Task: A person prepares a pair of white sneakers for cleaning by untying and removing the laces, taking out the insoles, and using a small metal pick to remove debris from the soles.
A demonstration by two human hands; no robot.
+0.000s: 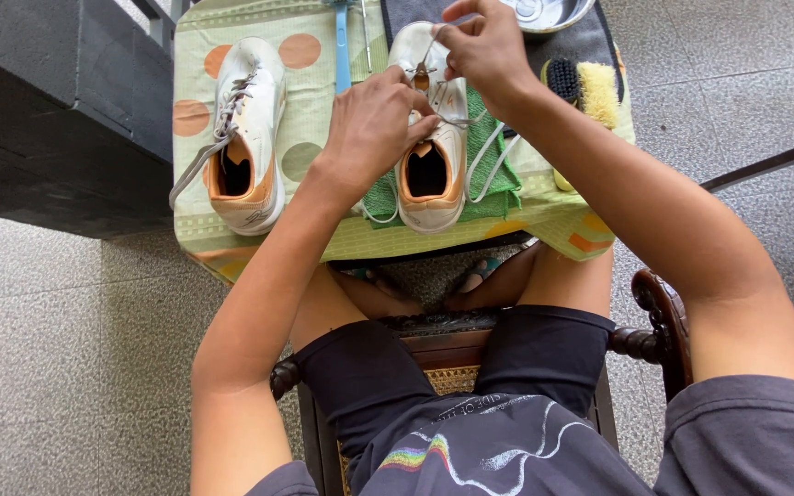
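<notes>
Two white sneakers with orange lining stand on a small table covered by a pale green cloth with orange dots (pixel 323 234). The left sneaker (pixel 248 129) lies untouched with its grey laces loose. The right sneaker (pixel 432 138) rests on a green towel (pixel 493 174). My left hand (pixel 374 124) presses on this shoe's tongue area and pinches its lace. My right hand (pixel 484 46) is closed on the white lace (pixel 484 165) near the shoe's toe end, and loose lace trails off the right side.
A brush with black and yellow bristles (pixel 581 87) lies at the table's right edge. A blue-handled tool (pixel 342 46) lies between the shoes. A metal bowl (pixel 549 14) sits at the far edge. I sit on a wooden chair (pixel 654 340); a dark bench (pixel 39 101) stands at left.
</notes>
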